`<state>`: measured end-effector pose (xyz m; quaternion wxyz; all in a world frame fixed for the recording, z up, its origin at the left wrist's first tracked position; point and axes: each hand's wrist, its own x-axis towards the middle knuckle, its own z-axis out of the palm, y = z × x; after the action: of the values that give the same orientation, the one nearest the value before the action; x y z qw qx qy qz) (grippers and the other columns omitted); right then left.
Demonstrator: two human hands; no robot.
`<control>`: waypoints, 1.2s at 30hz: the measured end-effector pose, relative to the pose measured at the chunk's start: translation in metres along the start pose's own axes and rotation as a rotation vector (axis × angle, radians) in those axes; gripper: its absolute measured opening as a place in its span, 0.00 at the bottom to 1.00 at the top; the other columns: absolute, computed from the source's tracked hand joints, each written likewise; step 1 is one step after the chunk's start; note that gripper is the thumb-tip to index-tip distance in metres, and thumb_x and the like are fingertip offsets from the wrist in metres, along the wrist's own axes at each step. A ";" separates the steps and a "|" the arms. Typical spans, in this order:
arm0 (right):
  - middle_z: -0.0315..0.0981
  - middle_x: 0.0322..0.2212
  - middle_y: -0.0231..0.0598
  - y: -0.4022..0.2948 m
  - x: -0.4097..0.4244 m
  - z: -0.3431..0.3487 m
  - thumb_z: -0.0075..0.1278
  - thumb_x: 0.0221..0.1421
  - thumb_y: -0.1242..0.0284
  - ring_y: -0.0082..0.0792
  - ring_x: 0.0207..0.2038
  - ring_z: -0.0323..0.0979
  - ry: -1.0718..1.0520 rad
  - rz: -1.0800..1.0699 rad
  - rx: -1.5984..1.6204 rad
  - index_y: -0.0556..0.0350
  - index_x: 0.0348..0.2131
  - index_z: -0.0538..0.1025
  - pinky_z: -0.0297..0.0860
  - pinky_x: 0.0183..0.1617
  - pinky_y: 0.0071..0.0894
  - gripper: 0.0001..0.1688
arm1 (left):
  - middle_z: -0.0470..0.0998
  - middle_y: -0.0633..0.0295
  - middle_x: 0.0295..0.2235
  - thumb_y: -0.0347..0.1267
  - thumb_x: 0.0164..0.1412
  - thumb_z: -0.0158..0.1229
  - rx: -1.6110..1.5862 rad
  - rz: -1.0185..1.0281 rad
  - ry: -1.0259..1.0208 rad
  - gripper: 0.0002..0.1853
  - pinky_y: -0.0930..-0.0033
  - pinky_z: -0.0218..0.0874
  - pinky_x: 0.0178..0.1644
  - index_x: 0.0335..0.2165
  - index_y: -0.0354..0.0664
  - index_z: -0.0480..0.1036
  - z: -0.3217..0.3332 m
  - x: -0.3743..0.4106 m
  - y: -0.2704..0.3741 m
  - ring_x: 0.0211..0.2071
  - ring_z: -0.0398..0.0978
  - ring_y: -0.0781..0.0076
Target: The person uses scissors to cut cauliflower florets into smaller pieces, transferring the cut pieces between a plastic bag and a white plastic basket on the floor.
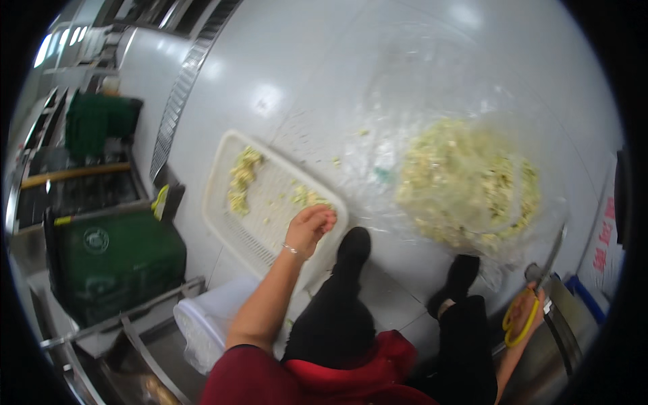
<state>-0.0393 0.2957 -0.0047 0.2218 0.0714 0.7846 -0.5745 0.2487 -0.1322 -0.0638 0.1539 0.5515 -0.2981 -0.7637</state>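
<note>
My left hand (310, 230), with a bracelet at the wrist, is above the right end of a white plastic basket (230, 238) with slotted sides. Its fingers are curled together, and whether anything is between them cannot be made out. Chopped pale green vegetable, perhaps cabbage (244, 182), lies in the basket in patches. At lower right, my right hand (535, 311) holds scissors (521, 319) by their yellow handles, blades pointing away from me. A large clear plastic bag (455, 177) full of similar chopped vegetable sits on the floor beyond my feet.
Green bins (121, 263) and metal racks (167, 324) line the left. A white bucket (212, 314) stands beside my left arm. A drain grate (185, 91) crosses the pale floor (304, 61). At right are a white sack (602, 238) with red writing and a metal surface (582, 314).
</note>
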 end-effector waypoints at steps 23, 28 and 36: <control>0.67 0.21 0.30 -0.105 -0.038 0.091 0.59 0.44 0.50 0.17 0.20 0.64 -0.262 -0.169 -0.295 0.60 0.39 0.69 0.55 0.21 0.12 0.34 | 0.75 0.48 0.35 0.26 0.30 0.64 1.242 0.170 0.264 0.26 0.59 0.65 0.44 0.37 0.38 0.71 -0.112 0.109 -0.039 0.38 0.73 0.51; 0.63 0.17 0.34 -0.130 -0.055 0.105 0.44 0.46 0.73 0.17 0.15 0.56 -0.181 -0.190 -0.093 0.61 0.39 0.66 0.52 0.18 0.13 0.18 | 0.72 0.52 0.34 0.35 0.33 0.67 1.832 0.380 0.114 0.23 0.57 0.63 0.43 0.33 0.41 0.72 -0.098 0.080 -0.027 0.38 0.69 0.51; 0.64 0.19 0.32 -0.096 -0.024 0.071 0.52 0.49 0.73 0.15 0.17 0.58 -0.170 -0.193 -0.024 0.61 0.42 0.67 0.53 0.19 0.12 0.20 | 0.72 0.53 0.32 0.39 0.38 0.65 2.179 0.217 -0.114 0.16 0.59 0.61 0.45 0.27 0.40 0.75 -0.080 0.090 -0.038 0.39 0.67 0.53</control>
<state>-0.0344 0.2014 0.0720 0.2323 -0.0559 0.7729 -0.5879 0.2962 -0.1764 -0.1719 -0.3636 0.3264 -0.8671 -0.0971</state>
